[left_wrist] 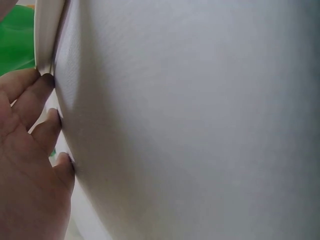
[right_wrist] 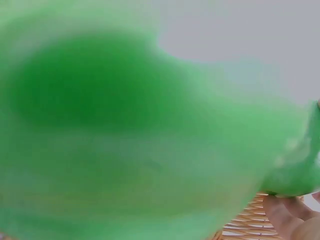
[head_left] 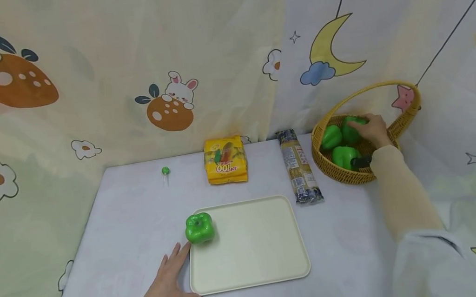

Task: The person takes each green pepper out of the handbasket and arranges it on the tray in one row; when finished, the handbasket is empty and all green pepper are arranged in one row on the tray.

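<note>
My right hand (head_left: 374, 131) reaches into a wicker basket (head_left: 340, 174) and grips a green bell pepper (head_left: 350, 130). Two more peppers lie in the basket, one to the left (head_left: 331, 137) and one nearer the front (head_left: 345, 157). In the right wrist view, the gripped pepper (right_wrist: 297, 172) shows at the right edge, while a blurred green pepper (right_wrist: 115, 150) fills much of the picture. With fingers spread, my left hand (head_left: 165, 285) touches the left edge of a cream tray (head_left: 250, 254). Another bell pepper (head_left: 199, 228) sits in the tray's far left corner.
Behind the tray stands a yellow snack packet (head_left: 225, 161). A long, dark-ended clear packet (head_left: 299, 167) lies between tray and basket. A green lollipop (head_left: 165, 171) is at the back left. The basket's arched handle (head_left: 407, 116) rises beside my right hand. Printed cloth hangs behind.
</note>
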The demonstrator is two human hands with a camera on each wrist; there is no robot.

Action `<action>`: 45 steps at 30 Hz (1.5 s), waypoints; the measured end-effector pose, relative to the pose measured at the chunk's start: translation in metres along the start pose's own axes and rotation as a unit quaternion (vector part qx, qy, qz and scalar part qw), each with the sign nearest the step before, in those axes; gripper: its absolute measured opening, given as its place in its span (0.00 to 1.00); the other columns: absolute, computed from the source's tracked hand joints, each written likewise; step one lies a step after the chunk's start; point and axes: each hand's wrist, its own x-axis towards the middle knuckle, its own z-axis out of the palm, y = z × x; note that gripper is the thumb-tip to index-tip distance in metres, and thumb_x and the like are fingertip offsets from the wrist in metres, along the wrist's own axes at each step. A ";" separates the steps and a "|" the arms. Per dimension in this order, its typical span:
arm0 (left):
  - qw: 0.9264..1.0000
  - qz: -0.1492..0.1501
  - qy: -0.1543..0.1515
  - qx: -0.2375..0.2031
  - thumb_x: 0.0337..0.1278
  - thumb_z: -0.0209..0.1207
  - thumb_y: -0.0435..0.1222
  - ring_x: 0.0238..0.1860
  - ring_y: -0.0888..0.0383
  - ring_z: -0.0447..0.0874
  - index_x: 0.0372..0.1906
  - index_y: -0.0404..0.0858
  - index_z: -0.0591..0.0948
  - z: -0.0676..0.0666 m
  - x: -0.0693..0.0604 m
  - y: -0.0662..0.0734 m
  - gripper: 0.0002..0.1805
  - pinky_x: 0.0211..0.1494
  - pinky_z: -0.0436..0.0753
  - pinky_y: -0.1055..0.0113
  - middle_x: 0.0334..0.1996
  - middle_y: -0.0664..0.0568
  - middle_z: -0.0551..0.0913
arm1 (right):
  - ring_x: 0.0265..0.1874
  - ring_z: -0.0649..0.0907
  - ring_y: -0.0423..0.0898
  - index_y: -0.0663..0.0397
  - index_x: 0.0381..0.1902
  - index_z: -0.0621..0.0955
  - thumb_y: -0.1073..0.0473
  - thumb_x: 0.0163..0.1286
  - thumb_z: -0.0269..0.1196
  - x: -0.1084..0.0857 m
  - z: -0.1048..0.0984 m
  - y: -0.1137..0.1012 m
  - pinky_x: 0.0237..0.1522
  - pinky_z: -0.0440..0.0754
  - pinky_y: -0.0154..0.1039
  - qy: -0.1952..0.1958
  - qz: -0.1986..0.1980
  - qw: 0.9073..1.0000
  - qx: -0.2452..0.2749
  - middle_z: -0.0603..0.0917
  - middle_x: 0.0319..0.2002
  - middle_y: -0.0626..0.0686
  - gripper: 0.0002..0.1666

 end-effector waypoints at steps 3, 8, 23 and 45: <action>1.000 0.004 0.002 0.001 0.05 0.82 0.62 0.83 0.43 0.43 0.81 0.48 0.54 0.001 -0.001 0.000 0.81 0.85 0.38 0.39 0.80 0.45 0.57 | 0.70 0.61 0.73 0.65 0.77 0.58 0.29 0.70 0.53 -0.006 -0.003 -0.001 0.66 0.71 0.69 0.007 -0.003 1.000 0.005 0.48 0.77 0.77 0.55; 1.000 0.020 0.011 0.003 0.06 0.81 0.63 0.83 0.41 0.45 0.80 0.47 0.56 0.002 -0.002 0.000 0.80 0.84 0.40 0.38 0.79 0.43 0.59 | 0.74 0.55 0.75 0.66 0.77 0.59 0.31 0.70 0.54 -0.017 -0.012 -0.004 0.72 0.62 0.73 0.022 -0.015 1.000 0.017 0.46 0.78 0.76 0.54; 1.000 0.030 0.002 -0.001 0.10 0.81 0.61 0.82 0.38 0.44 0.80 0.44 0.54 -0.004 -0.003 0.001 0.79 0.83 0.39 0.36 0.80 0.41 0.57 | 0.64 0.67 0.65 0.59 0.77 0.60 0.30 0.69 0.54 -0.049 -0.041 -0.016 0.50 0.77 0.47 0.072 -0.034 0.997 0.005 0.58 0.76 0.67 0.52; 0.999 0.035 0.010 0.007 0.08 0.80 0.64 0.82 0.36 0.45 0.80 0.43 0.55 -0.004 -0.001 0.000 0.80 0.83 0.39 0.34 0.80 0.42 0.58 | 0.69 0.72 0.47 0.38 0.72 0.66 0.49 0.71 0.64 -0.147 -0.038 -0.057 0.44 0.76 0.11 0.057 -0.125 0.986 0.099 0.68 0.67 0.40 0.34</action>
